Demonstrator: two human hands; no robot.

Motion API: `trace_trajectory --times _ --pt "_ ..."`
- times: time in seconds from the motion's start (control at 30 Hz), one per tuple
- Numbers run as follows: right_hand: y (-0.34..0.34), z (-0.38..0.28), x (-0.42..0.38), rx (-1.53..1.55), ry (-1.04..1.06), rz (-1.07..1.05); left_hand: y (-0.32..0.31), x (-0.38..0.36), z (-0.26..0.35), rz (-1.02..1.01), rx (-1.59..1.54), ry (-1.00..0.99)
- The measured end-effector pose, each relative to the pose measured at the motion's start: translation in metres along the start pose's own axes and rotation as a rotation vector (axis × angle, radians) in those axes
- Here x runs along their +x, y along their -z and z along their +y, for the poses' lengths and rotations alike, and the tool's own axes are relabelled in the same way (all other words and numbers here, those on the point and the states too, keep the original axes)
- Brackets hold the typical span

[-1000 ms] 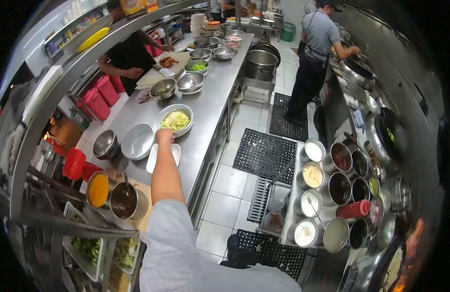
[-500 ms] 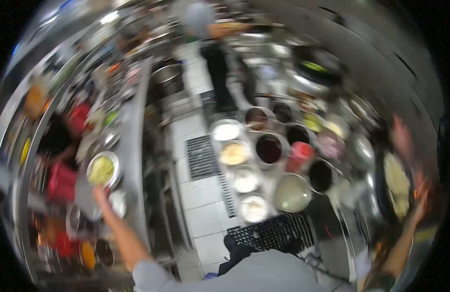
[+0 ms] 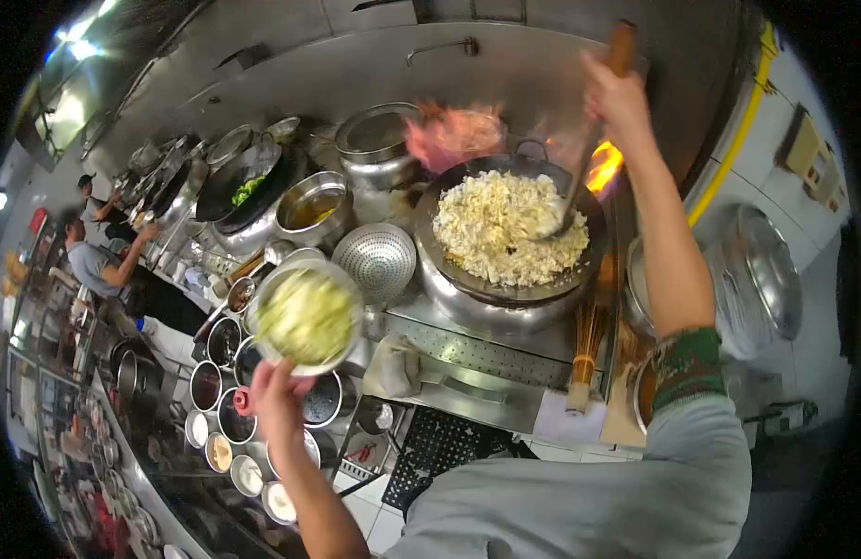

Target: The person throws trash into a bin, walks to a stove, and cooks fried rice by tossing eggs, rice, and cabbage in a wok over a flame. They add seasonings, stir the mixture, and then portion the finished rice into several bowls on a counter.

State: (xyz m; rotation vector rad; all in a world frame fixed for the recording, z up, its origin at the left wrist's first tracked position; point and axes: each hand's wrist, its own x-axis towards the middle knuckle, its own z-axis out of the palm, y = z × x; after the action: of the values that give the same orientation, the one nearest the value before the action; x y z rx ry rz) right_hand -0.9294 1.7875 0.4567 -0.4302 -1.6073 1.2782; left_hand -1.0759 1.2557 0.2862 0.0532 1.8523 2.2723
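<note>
The bowl of chopped greens [image 3: 307, 315], blurred, is held up above the sauce pots [image 3: 236, 415], left of the wok of rice [image 3: 511, 228]. The left hand [image 3: 279, 396] grips its near rim, fingers closed on it. Just beyond the bowl lies a perforated strainer [image 3: 375, 262]. The right hand [image 3: 619, 93] wraps its fingers around the wooden handle of a ladle [image 3: 572, 210], whose head sits in the rice. Flames [image 3: 605, 167] rise beside the wok, and a bamboo brush [image 3: 586, 347] stands near its right side.
</note>
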Motion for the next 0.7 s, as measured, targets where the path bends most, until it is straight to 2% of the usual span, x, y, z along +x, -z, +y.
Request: trace_trajectory --times 0.03,0.07,0.1,0.13,0.17,0.23,0.3,0.33,0.37,0.43,0.5,0.57,0.63,0.67,0.7 --pt "0.022 0.01 -0.005 -0.048 0.01 -0.01 -0.038 0.009 -0.007 -0.112 -0.004 -0.002" --pt "0.013 0.027 -0.035 -0.126 0.001 0.14 -0.07 0.022 -0.015 -0.169 0.068 0.033" --pt "0.01 0.053 -0.047 0.009 0.025 0.166 -0.108 0.033 -0.022 -0.267 0.073 -0.003" --pt "0.007 0.078 -0.059 0.143 0.052 0.189 -0.141 0.048 -0.03 -0.368 0.196 -0.1" --pt "0.012 0.092 -0.056 0.327 0.026 0.091 -0.173 0.061 -0.041 -0.412 0.288 -0.216" --pt "0.024 0.077 -0.047 0.315 0.034 0.086 -0.235 0.068 -0.044 -0.445 0.511 -0.429" --pt "0.029 0.018 -0.048 0.171 0.07 0.187 -0.282 0.097 -0.075 -0.432 0.724 -1.103" --pt "0.032 -0.012 -0.052 0.093 0.066 0.23 -0.302 0.092 -0.083 -0.456 0.864 -1.018" --pt "0.037 -0.036 -0.051 0.131 0.16 0.206 -0.317 0.093 -0.099 -0.507 1.047 -0.988" --pt "0.039 -0.078 -0.052 0.209 0.191 0.145 -0.333 0.096 -0.107 -0.564 1.175 -1.025" --pt "0.033 -0.103 -0.059 0.243 0.302 0.079 -0.334 0.103 -0.116 -0.45 1.047 -1.031" --pt "0.024 -0.106 -0.058 0.274 0.311 0.083 -0.326 0.102 -0.117 -0.315 0.895 -1.064" --pt "0.016 -0.094 -0.057 0.269 0.277 0.114 -0.303 0.116 -0.12 -0.089 0.678 -1.254" --pt "0.011 -0.07 -0.055 0.253 0.244 0.127 -0.291 0.11 -0.113 -0.011 0.606 -1.153" --pt "0.006 -0.046 -0.053 0.238 0.21 0.14 -0.276 0.109 -0.106 -0.065 0.465 -0.836"
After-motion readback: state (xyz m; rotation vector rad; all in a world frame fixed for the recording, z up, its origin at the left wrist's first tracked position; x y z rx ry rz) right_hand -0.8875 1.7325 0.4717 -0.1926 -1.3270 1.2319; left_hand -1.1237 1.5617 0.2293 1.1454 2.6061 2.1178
